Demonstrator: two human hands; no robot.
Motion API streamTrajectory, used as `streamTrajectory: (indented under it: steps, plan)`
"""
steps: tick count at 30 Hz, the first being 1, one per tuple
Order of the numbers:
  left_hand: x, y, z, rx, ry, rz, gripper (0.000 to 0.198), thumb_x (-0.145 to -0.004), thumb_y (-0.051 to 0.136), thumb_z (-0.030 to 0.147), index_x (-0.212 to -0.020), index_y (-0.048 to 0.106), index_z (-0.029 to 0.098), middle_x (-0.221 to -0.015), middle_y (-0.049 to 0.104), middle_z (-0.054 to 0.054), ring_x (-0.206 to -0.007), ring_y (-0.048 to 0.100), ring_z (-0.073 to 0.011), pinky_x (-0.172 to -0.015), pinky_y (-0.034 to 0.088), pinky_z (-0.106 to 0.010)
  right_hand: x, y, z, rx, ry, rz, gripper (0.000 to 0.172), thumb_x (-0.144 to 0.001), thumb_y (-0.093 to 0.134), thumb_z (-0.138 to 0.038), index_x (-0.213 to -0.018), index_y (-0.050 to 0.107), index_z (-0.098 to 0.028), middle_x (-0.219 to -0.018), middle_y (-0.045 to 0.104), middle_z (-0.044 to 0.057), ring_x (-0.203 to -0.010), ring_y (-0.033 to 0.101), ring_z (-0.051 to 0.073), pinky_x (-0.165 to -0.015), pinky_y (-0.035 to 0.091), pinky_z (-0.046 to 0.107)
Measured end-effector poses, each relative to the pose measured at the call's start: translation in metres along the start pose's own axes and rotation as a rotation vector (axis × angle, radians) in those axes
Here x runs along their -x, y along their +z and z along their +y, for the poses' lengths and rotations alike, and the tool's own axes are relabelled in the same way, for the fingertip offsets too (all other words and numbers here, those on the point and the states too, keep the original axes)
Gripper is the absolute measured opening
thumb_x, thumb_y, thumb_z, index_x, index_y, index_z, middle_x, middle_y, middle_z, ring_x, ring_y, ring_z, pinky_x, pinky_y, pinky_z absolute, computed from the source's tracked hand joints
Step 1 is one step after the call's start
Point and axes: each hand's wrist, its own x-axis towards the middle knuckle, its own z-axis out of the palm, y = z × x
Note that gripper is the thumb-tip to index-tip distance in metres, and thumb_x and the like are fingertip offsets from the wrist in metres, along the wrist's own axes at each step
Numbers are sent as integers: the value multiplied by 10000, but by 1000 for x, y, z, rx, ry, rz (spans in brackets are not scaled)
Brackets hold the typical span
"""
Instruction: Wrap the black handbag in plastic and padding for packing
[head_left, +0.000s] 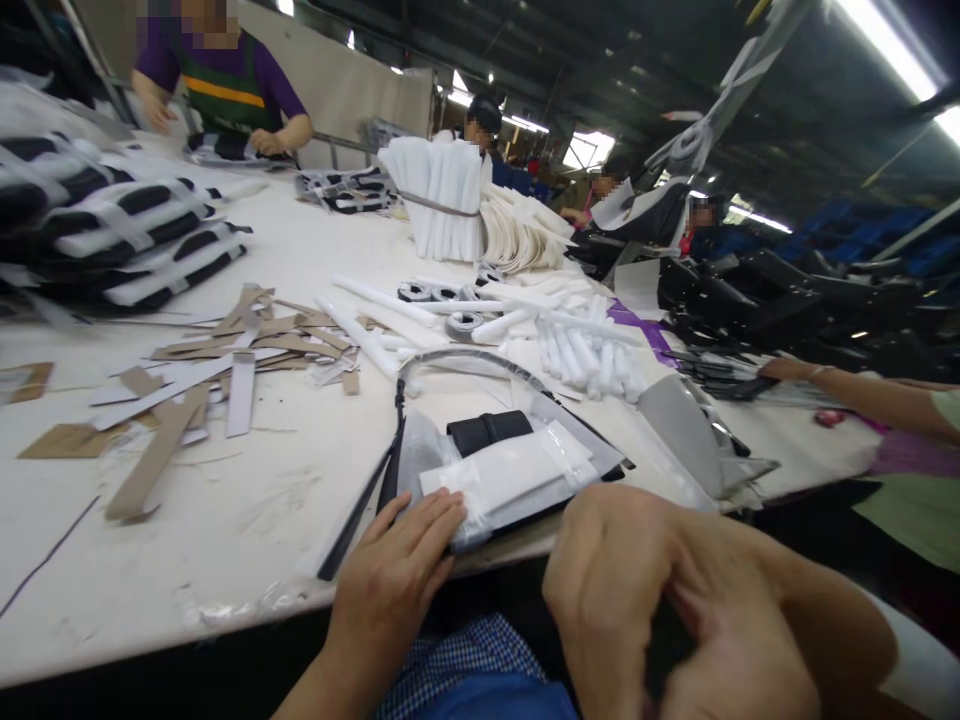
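A black handbag (390,480) lies at the table's front edge, its thin wrapped handle (480,355) arching away from me. White paper wrapping and a flat white packet (502,468) cover much of its front, and a black strap piece (489,432) shows above the packet. My left hand (401,565) rests flat on the bag's lower left corner, fingers stretched over the packet's edge. Closer to the camera, my right hand (660,600) hovers in front of the table edge with its fingers curled inward. Whatever those fingers may hold is hidden.
Brown and white strips (240,350) lie scattered on the left. Wrapped black-and-white bundles (127,230) are stacked behind them. White rolls (585,350) and a banded white bundle (442,200) stand farther back. Black bags pile up at right, near a co-worker's arm (847,380).
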Motion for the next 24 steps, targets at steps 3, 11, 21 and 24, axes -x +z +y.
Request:
streamTrajectory:
  steps: [3, 11, 21, 24]
  plan:
    - [0, -1, 1, 29, -28, -3, 280, -983, 444, 160, -1195, 622, 198, -1237, 708, -31, -1123, 668, -178, -1021, 494, -363, -13, -21, -1, 256, 110, -30, 382, -857, 707, -478, -838, 743, -98, -728, 691, 73, -628, 598, 111, -624, 456, 189]
    - [1, 1, 3, 80, -66, 3, 293, -945, 482, 107, -1199, 612, 175, -1213, 715, -51, -1132, 663, -186, -1028, 509, -377, -65, -76, 20, 927, 277, -256, 244, -859, 707, -408, -858, 769, -173, -682, 696, 0, -584, 561, 89, -558, 346, 187]
    - [3, 4, 4, 120, -129, -17, 377, -866, 514, 41, -1206, 602, 178, -1244, 698, -67, -1156, 653, -213, -1023, 538, -427, -112, -90, 38, 1252, 386, -463, 227, -822, 721, -407, -951, 796, -236, -789, 757, 27, -630, 565, 128, -553, 285, 237]
    - [4, 5, 4, 146, -143, -34, 438, -837, 521, 17, -1236, 586, 185, -1238, 701, -59, -1166, 650, -216, -1035, 537, -432, -122, -91, 44, 1322, 401, -494, 261, -791, 741, -454, -941, 799, -248, -763, 750, 22, -605, 539, 130, -538, 265, 247]
